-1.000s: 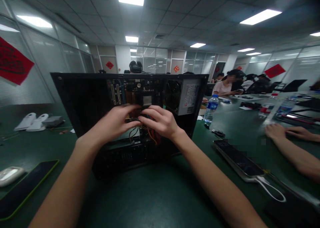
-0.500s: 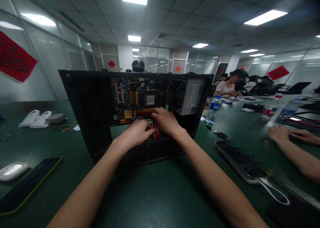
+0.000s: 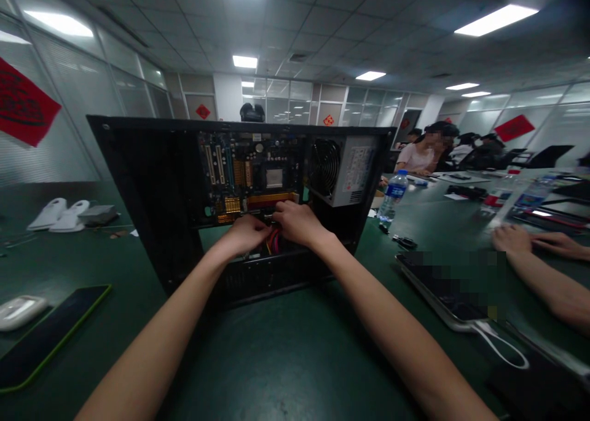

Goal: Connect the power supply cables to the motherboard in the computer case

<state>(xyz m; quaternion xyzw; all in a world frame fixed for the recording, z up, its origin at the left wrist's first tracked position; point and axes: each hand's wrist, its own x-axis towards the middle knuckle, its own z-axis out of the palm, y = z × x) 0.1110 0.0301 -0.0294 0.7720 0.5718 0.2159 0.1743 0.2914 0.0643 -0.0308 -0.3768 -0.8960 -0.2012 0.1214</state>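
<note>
A black computer case (image 3: 138, 181) stands on the table in front of me with its open side towards me. Inside it are a motherboard (image 3: 258, 144) and, at the upper right, a grey power supply (image 3: 357, 169) with a black fan. A bundle of red, yellow and black cables (image 3: 273, 241) hangs below the motherboard's lower edge. My left hand (image 3: 244, 233) pinches at the bundle from the left. My right hand (image 3: 299, 223) is closed over its upper right part, fingers curled. Both hands hide the cable ends.
A phone (image 3: 442, 289) with a white cable lies to the right, near another person's hands (image 3: 514, 240). Beyond it stands a water bottle (image 3: 393, 196). At left are a dark mat (image 3: 55, 335), a white device (image 3: 21, 313) and a grey box (image 3: 99, 215).
My left hand has shifted left and slightly up along the case, and the visible cables have swung left with it. My right hand has moved a little left. The view has also shifted slightly.
</note>
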